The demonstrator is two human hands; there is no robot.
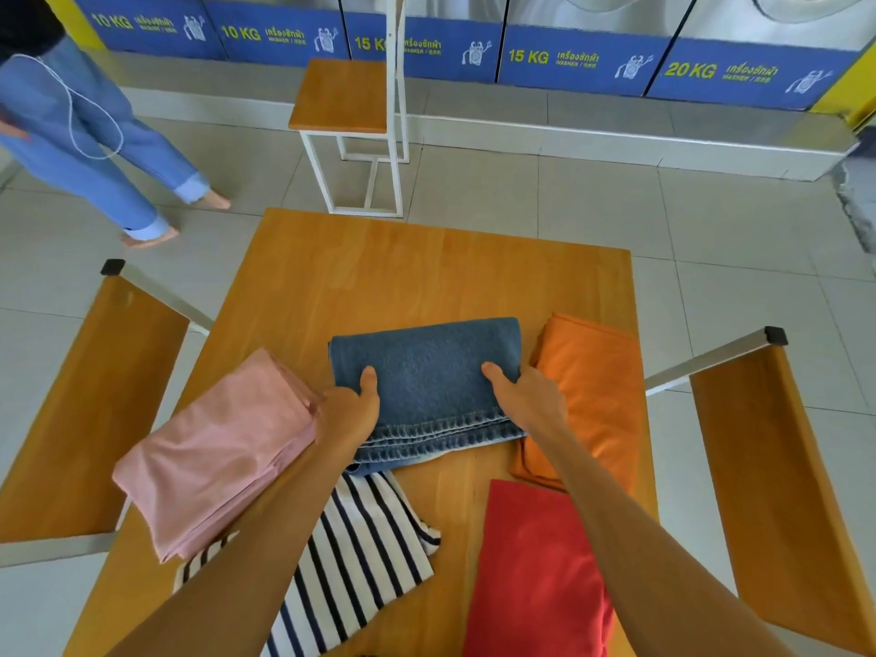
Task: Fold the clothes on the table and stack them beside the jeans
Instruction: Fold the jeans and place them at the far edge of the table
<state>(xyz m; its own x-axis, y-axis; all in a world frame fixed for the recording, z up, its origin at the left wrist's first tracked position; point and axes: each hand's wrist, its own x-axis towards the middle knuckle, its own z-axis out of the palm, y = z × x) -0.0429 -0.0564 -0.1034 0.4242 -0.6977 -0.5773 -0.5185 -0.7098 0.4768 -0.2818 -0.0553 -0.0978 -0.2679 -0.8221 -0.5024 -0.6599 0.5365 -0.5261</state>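
Note:
Folded blue jeans (429,377) lie in the middle of the wooden table (379,272). My left hand (353,405) grips their left edge, thumb on top. My right hand (528,395) grips their right edge the same way. A folded pink garment (218,452) lies to the left of the jeans. A folded orange garment (588,395) lies to their right. A black-and-white striped garment (360,547) lies unfolded near the front, partly under my left arm. A red garment (531,576) lies at the front right, partly under my right arm.
Wooden chairs stand at the table's left (90,400) and right (768,481). A third chair (343,94) stands beyond the far edge. A person in blue trousers (85,135) stands on the tiled floor at the far left. Washing machines (569,40) line the back wall.

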